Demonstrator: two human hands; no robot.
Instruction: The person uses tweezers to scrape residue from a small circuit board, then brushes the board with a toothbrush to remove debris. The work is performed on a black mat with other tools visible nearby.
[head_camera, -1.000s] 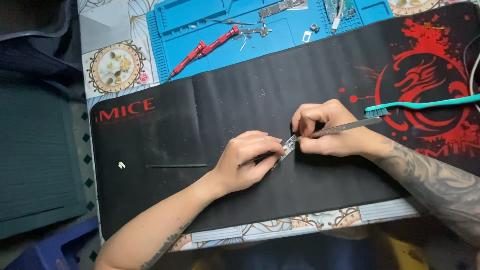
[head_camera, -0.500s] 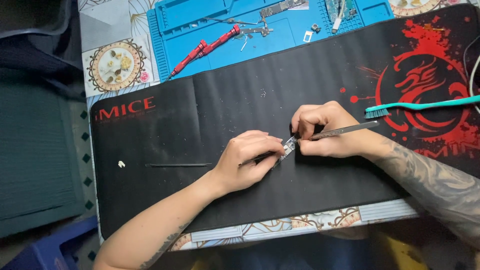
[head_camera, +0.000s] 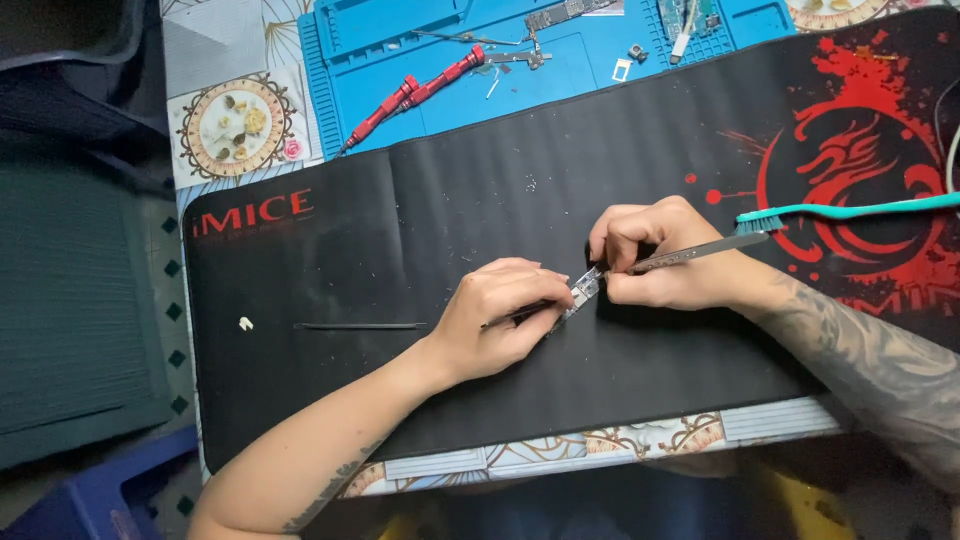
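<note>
Both hands (head_camera: 505, 315) pinch what seems a small part (head_camera: 583, 291).

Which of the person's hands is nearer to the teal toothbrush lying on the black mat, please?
Right. The right hand sits just left of the teal toothbrush bristles; the left hand lies farther away, lower left on the black mat.
</note>
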